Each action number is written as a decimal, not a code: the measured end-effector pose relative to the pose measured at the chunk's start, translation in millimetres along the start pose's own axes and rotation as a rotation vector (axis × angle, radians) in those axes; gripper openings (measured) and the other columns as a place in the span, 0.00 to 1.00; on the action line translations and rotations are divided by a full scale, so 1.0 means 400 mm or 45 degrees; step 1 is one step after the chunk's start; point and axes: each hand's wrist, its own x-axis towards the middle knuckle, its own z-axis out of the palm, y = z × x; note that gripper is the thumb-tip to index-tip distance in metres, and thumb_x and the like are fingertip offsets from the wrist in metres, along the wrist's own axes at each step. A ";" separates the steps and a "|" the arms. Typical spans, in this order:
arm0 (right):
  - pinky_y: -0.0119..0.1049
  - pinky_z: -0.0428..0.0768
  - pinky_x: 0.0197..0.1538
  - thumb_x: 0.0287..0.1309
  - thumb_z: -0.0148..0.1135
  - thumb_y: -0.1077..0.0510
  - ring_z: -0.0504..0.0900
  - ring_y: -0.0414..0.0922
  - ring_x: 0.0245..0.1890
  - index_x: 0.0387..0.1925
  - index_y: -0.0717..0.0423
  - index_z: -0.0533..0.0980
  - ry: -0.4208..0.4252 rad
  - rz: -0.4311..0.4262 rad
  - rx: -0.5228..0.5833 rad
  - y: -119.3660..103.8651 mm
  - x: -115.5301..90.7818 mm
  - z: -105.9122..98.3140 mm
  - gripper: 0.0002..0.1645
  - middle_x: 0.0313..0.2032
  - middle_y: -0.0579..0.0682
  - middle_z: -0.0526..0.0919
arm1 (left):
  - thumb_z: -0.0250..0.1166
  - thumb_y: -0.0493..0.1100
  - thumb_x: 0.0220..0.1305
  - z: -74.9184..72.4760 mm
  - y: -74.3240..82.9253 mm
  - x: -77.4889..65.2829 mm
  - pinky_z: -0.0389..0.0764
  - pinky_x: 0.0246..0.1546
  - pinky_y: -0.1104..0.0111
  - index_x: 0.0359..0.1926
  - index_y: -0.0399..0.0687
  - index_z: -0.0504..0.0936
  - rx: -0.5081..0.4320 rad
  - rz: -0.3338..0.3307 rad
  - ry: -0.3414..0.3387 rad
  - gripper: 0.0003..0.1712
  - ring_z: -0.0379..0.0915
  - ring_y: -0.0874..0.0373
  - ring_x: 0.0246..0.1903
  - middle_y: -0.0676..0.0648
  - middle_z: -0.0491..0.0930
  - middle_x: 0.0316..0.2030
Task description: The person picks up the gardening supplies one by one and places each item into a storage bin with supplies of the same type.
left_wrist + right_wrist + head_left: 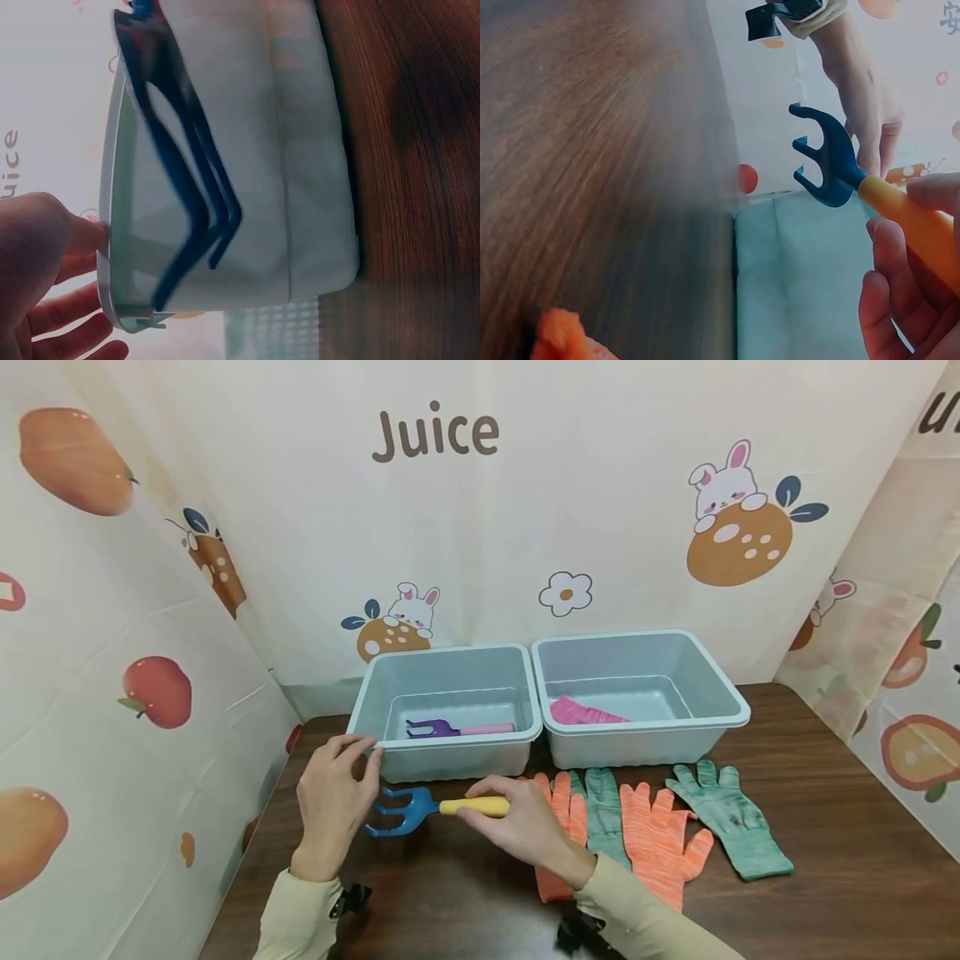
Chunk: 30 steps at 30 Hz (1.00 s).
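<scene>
My right hand (519, 820) grips the yellow handle of a small garden hand rake (412, 810) with blue prongs. The rake is held in front of the left light-blue plastic bin (450, 764), its prongs pointing left. My left hand (335, 793) holds that bin's front left corner, thumb and fingers at the rim (106, 262). Inside the left bin lies a second hand rake (450, 728), purple with a pink handle. The right light-blue bin (637, 743) stands beside it and contains a pink glove-like cloth item (581, 712), partly hidden by the front wall.
Orange gloves (660, 843) and green gloves (738, 822) lie on the dark wooden table (442, 893) in front of the right bin, some overlapping. My right forearm covers part of them. A printed curtain (480, 527) hangs close behind the bins and along both sides.
</scene>
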 end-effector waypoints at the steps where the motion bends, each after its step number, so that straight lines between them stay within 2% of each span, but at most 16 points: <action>1: 0.30 0.77 0.23 0.61 0.79 0.47 0.75 0.33 0.19 0.42 0.41 0.88 0.003 -0.003 0.001 -0.001 -0.001 -0.001 0.09 0.26 0.38 0.86 | 0.77 0.45 0.63 0.000 -0.001 0.000 0.87 0.38 0.43 0.45 0.42 0.94 -0.002 -0.002 -0.002 0.13 0.85 0.37 0.45 0.39 0.89 0.45; 18: 0.32 0.82 0.29 0.61 0.79 0.49 0.80 0.37 0.24 0.43 0.43 0.89 0.006 0.018 0.090 -0.024 -0.004 -0.024 0.10 0.32 0.41 0.89 | 0.78 0.44 0.63 -0.003 0.000 -0.002 0.87 0.38 0.42 0.44 0.41 0.94 -0.006 0.001 0.008 0.13 0.85 0.37 0.44 0.39 0.89 0.44; 30: 0.33 0.81 0.27 0.61 0.79 0.49 0.79 0.38 0.23 0.43 0.42 0.89 0.013 0.040 0.111 -0.031 -0.006 -0.035 0.10 0.31 0.43 0.89 | 0.77 0.45 0.63 0.000 -0.001 -0.001 0.87 0.37 0.43 0.45 0.41 0.94 0.009 0.004 -0.003 0.13 0.85 0.37 0.45 0.39 0.88 0.45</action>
